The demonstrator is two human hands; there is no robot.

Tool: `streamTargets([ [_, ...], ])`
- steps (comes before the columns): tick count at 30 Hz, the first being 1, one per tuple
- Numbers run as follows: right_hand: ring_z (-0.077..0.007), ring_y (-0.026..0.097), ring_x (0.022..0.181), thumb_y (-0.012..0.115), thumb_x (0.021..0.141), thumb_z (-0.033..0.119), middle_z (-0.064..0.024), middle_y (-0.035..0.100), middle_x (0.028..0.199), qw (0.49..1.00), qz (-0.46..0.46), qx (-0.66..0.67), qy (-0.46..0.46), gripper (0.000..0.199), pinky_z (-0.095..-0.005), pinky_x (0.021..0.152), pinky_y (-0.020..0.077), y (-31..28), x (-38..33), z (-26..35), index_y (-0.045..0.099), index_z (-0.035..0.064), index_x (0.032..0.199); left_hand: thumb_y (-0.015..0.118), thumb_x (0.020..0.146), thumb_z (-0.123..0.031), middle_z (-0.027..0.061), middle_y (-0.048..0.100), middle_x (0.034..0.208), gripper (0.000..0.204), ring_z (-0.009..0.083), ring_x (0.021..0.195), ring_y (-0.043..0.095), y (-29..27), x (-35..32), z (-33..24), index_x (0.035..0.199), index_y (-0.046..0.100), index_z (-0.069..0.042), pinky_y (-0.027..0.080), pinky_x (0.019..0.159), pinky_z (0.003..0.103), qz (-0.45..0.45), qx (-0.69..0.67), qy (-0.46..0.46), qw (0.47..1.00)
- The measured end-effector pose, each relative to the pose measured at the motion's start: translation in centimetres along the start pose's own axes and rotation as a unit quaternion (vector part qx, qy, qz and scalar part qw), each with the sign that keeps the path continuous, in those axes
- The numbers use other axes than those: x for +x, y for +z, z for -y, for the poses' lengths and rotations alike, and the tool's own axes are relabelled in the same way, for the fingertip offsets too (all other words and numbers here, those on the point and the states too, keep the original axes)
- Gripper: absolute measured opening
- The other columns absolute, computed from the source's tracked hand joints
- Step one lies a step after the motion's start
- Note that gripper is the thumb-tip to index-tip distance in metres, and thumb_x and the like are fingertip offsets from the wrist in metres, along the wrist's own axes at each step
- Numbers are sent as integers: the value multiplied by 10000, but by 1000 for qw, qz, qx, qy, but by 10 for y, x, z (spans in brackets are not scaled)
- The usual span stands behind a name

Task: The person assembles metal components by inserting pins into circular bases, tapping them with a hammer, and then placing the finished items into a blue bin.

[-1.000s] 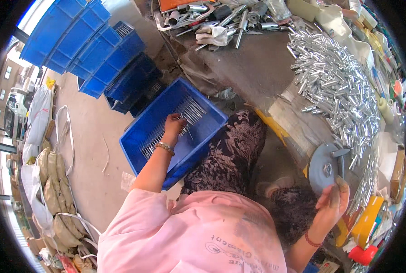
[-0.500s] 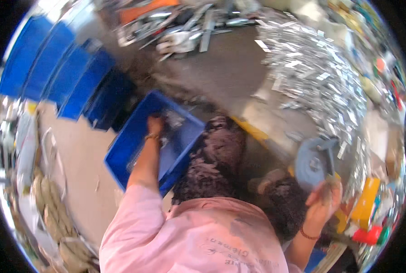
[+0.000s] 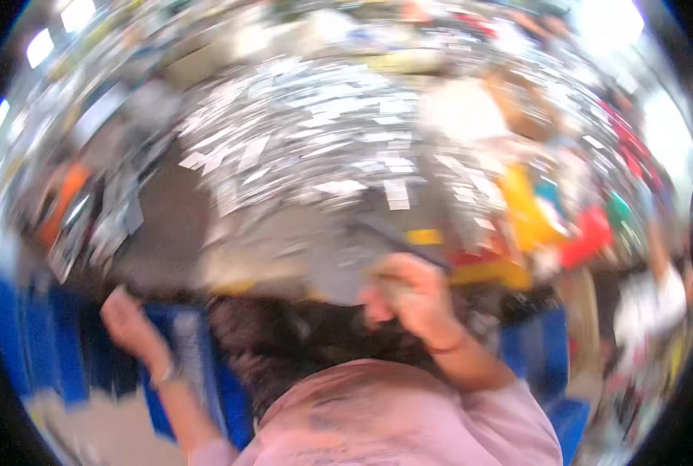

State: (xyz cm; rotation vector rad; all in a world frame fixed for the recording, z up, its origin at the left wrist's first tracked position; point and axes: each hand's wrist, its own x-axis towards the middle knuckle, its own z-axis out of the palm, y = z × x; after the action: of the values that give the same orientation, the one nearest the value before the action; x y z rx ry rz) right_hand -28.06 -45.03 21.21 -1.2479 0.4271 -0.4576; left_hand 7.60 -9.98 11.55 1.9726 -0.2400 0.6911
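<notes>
Since half a second ago the view has swung up onto the heap of shiny metal pieces (image 3: 323, 147), and all is blurred. Left hand (image 3: 129, 322) has lifted out of the blue crate (image 3: 199, 365) and hangs above its rim; whether its fingers hold anything I cannot tell. Right hand (image 3: 408, 299) is curled around a grey tool (image 3: 362, 264) at the table (image 3: 175, 225) edge, just below the heap. Steadying the head and keeping that grip firm would likely help.
</notes>
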Motion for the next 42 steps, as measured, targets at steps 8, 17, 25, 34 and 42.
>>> streamTargets([
  [8, -83, 666, 628, 629, 1057, 122, -21, 709, 880, 994, 86, 11, -70, 192, -245, 521, 539, 2, 18, -22, 690, 42, 1220, 717, 1030, -101, 104, 617, 1409, 416, 280, 1256, 610, 108, 4, -152, 1430, 618, -44, 474, 1011, 405, 317, 10, 308, 897],
  [17, -43, 631, 663, 595, 1098, 141, 26, 676, 878, 990, 101, 15, -93, 146, -216, 574, 507, 5, 7, -22, 681, 63, 1187, 824, 812, -64, 219, 637, 1201, 446, 450, 1167, 605, 163, 4, -209, 1202, 618, 1, 470, 1023, 506, 421, 110, 362, 825],
  [25, -42, 613, 667, 588, 1080, 107, 29, 668, 878, 990, 104, 1, -93, 154, -219, 577, 504, 5, 10, -17, 683, 61, 1192, 793, 849, -94, 212, 641, 1223, 468, 440, 1199, 593, 173, -4, -192, 1258, 587, 4, 461, 1035, 521, 363, 124, 379, 842],
  [34, -51, 620, 688, 576, 1062, 84, 20, 669, 895, 990, 108, 7, -91, 187, -228, 587, 516, 7, 4, -10, 694, 55, 1203, 757, 902, -158, 214, 621, 1250, 441, 438, 1246, 567, 168, -4, -186, 1283, 586, -15, 462, 1025, 531, 360, 114, 407, 831],
  [42, -48, 624, 701, 596, 1087, 113, 20, 671, 901, 992, 92, -15, -87, 175, -231, 598, 525, 9, 10, -17, 694, 57, 1221, 726, 887, -136, 210, 586, 1163, 407, 444, 1201, 562, 159, -4, -200, 1247, 575, -19, 470, 967, 542, 376, 105, 414, 822],
])
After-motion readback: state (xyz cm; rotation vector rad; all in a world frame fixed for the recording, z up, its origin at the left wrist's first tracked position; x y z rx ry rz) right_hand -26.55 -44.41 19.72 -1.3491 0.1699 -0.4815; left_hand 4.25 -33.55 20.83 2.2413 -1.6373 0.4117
